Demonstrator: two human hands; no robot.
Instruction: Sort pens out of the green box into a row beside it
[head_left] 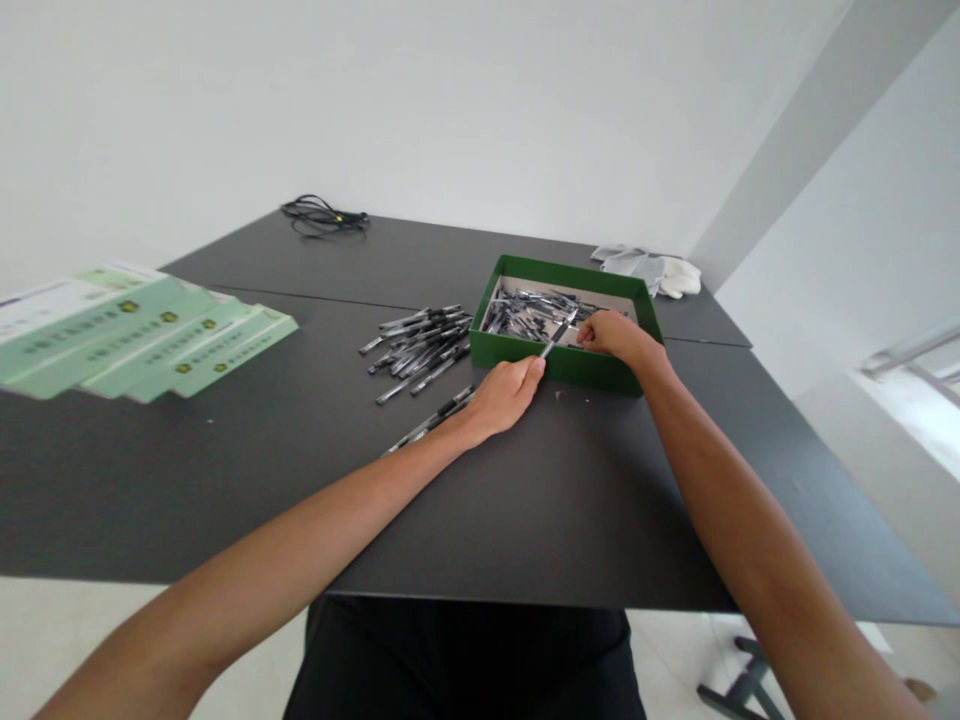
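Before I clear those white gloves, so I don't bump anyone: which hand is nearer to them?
Right. The right hand reaches into the green box, with the white gloves beyond the box's far right corner; the left hand is at the box's near side, farther.

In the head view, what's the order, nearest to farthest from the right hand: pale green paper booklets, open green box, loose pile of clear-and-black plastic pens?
1. Open green box: the right hand reaches inside it.
2. Loose pile of clear-and-black plastic pens: on the table, left of the box.
3. Pale green paper booklets: far left.
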